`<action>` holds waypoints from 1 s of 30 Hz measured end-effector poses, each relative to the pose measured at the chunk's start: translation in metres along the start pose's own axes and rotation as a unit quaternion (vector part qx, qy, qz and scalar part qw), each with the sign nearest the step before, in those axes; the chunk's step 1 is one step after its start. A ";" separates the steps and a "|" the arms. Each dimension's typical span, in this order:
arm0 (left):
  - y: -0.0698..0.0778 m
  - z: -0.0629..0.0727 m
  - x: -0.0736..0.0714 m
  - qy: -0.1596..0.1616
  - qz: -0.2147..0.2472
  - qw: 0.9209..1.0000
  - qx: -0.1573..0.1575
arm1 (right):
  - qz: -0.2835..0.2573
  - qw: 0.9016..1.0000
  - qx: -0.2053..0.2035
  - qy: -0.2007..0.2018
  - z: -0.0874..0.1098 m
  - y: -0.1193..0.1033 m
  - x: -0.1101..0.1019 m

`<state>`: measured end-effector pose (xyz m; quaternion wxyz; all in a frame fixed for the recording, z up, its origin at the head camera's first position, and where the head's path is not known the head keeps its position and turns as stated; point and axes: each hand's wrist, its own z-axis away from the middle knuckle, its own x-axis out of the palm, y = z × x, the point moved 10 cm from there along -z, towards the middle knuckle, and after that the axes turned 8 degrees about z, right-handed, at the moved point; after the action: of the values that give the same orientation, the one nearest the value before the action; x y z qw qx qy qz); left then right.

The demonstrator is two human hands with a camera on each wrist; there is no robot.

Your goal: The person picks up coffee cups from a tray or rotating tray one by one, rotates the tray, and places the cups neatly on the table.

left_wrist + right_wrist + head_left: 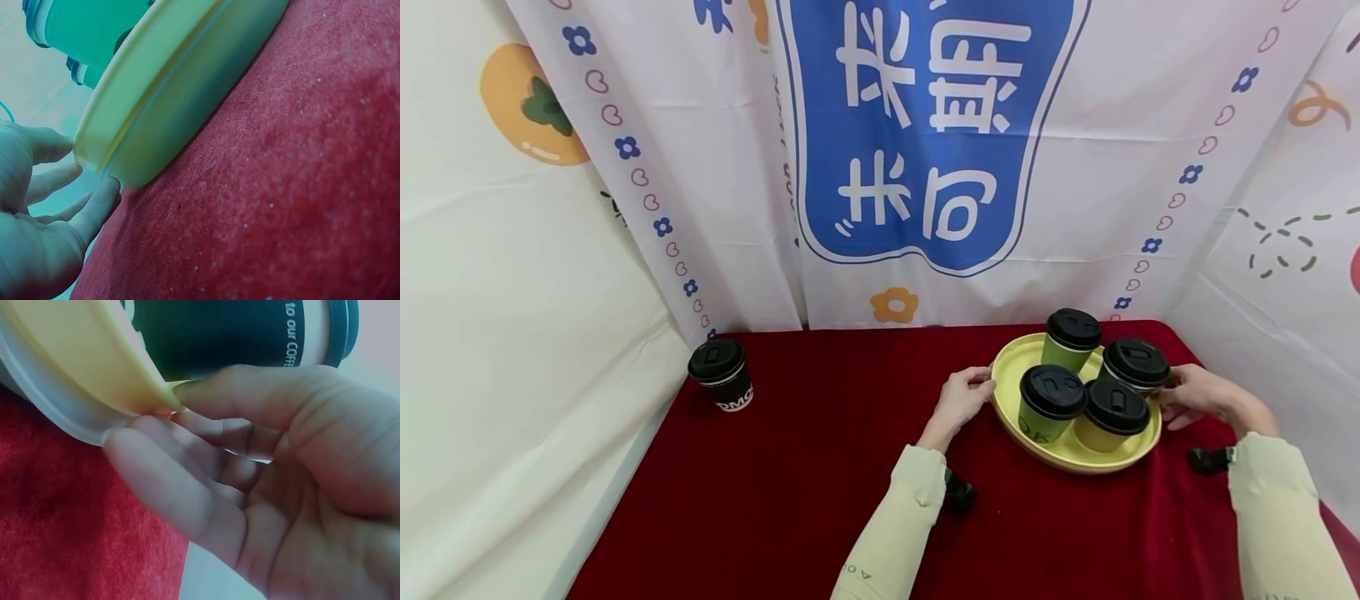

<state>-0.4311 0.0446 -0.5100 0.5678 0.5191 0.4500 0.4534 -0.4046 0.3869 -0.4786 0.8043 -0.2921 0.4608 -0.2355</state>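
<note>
Toward the right back corner of the red-draped worktop (805, 500), the left hand (958, 404) and right hand (1208, 398) pinch a tray (1012, 358) between their fingers; broad space separates it from a lidded black cup (721, 372) near the left edge. Printed fabric (910, 133) hangs behind. Round and yellow, the tray carries four black-lidded cups (1052, 393).

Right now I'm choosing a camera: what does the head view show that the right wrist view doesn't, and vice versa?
Only the head view shows the left grip, the lone black cup, two green cups, a tan cup and the printed backdrop. Only the right wrist view shows the white "to our" lettering on the dark cup and the palm side of the right grip. Both show that grip at the edge of the yellow tray, the dark cup and the red cloth.
</note>
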 end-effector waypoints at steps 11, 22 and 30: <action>0.000 -0.001 -0.005 0.010 -0.007 1.000 0.000 | -0.027 1.000 -0.005 0.003 0.002 -0.001 0.001; -0.001 -0.001 -0.002 0.003 -0.007 1.000 0.001 | -0.062 0.996 -0.033 0.058 -0.013 -0.002 -0.022; 0.003 0.002 -0.001 0.008 -0.016 1.000 0.004 | -0.042 0.996 -0.038 0.063 -0.020 -0.004 -0.024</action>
<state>-0.4294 0.0431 -0.5070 0.5691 0.5108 0.4647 0.4464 -0.4332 0.3945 -0.4698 0.7513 -0.3261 0.5063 -0.2699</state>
